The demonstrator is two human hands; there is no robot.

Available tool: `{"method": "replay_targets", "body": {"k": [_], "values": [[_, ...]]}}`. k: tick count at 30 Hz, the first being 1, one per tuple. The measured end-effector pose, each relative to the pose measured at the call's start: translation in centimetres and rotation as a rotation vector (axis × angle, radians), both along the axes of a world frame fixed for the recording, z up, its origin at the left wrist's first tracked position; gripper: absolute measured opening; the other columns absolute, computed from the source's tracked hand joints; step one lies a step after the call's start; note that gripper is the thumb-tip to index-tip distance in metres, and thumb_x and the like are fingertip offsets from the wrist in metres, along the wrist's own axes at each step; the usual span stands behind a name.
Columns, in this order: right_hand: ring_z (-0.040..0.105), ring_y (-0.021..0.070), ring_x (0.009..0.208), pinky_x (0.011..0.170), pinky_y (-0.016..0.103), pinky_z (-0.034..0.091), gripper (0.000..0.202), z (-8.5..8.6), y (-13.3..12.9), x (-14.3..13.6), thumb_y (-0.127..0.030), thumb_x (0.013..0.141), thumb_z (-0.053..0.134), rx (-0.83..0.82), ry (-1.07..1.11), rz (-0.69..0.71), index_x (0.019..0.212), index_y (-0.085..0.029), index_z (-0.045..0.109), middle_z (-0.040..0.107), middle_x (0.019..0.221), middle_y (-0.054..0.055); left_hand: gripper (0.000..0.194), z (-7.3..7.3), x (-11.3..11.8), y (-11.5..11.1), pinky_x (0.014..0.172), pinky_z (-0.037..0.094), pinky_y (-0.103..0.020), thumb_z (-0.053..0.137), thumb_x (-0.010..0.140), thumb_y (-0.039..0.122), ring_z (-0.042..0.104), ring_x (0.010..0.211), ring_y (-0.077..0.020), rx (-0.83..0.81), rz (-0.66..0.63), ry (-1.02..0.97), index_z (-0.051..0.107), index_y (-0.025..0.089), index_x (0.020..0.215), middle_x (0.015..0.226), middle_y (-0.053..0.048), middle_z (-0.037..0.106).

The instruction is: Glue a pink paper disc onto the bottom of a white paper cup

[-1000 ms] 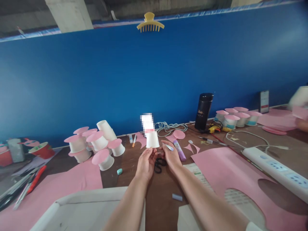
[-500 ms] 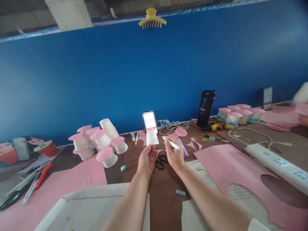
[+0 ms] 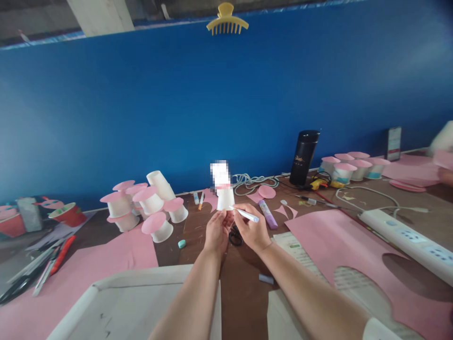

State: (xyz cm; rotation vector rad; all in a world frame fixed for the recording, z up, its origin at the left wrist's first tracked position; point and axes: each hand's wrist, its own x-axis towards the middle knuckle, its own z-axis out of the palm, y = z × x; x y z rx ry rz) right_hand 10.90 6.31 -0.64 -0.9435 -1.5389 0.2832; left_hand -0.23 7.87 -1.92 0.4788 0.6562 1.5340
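Note:
A white paper cup (image 3: 225, 199) is held upright in my left hand (image 3: 216, 231), its fingers around the lower edge. My right hand (image 3: 252, 229) pinches a white marker (image 3: 247, 215), whose tip is at the cup's lower right edge. Black scissors (image 3: 235, 236) lie on the table between my hands, partly hidden. Behind the cup stands a bright, pixelated screen (image 3: 220, 174). A purple tube (image 3: 268, 215) rests just right of my right hand.
White cups with pink discs (image 3: 148, 200) cluster at the left, others (image 3: 359, 169) at the right. A black flask (image 3: 304, 158) stands by the blue partition. Pink paper (image 3: 339, 245) and a power strip (image 3: 410, 238) lie right. Another person's hand (image 3: 446, 175) shows at the far right edge.
My right hand has moved left with the marker, bringing its tip to the cup. The purple tube is now more exposed.

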Motion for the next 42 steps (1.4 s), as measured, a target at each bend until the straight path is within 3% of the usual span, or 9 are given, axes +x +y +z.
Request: {"method": "replay_targets", "body": {"k": [28, 42], "values": [[0.064, 0.0183, 0.091, 0.083, 0.03, 0.051, 0.014, -0.15, 0.4, 0.29, -0.022, 0.087, 0.052, 0.056, -0.025, -0.054, 0.097, -0.022, 0.062, 0.068, 0.094, 0.005, 0.005, 0.03, 0.25, -0.17, 0.072, 0.053, -0.022, 0.068, 0.071, 0.015, 0.064, 0.065, -0.0105, 0.008, -0.003, 0.102, 0.064, 0.014, 0.068, 0.068, -0.003, 0.066], [0.064, 0.0197, 0.094, 0.083, 0.032, 0.052, 0.016, -0.35, 0.47, 0.23, -0.025, 0.087, 0.051, 0.023, -0.015, -0.111, 0.097, -0.022, 0.063, 0.068, 0.097, 0.007, 0.005, 0.32, 0.13, -0.33, 0.071, 0.051, -0.021, 0.063, 0.075, 0.012, 0.065, 0.066, -0.0104, -0.027, 0.001, 0.062, 0.064, 0.013, 0.07, 0.07, -0.004, 0.067]]}}
